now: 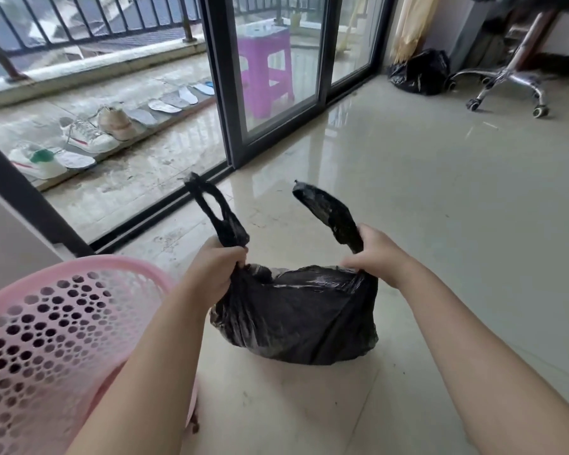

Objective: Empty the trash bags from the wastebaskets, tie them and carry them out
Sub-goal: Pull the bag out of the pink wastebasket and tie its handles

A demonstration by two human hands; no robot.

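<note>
A full black trash bag (296,320) sits on the pale tiled floor in front of me. My left hand (220,264) grips the bag's left handle, whose loop sticks up above my fist. My right hand (376,252) grips the right handle, which also stands up past my fingers. The two handles are held apart and the bag's mouth sags between them. A pink perforated wastebasket (56,326) stands at the lower left beside my left forearm; its inside is not visible.
A second black trash bag (421,72) lies in the far corner by a curtain. An office chair's wheeled base (506,83) stands at the upper right. A sliding glass door (276,70) leads to a balcony with shoes (89,136), insoles and a purple stool.
</note>
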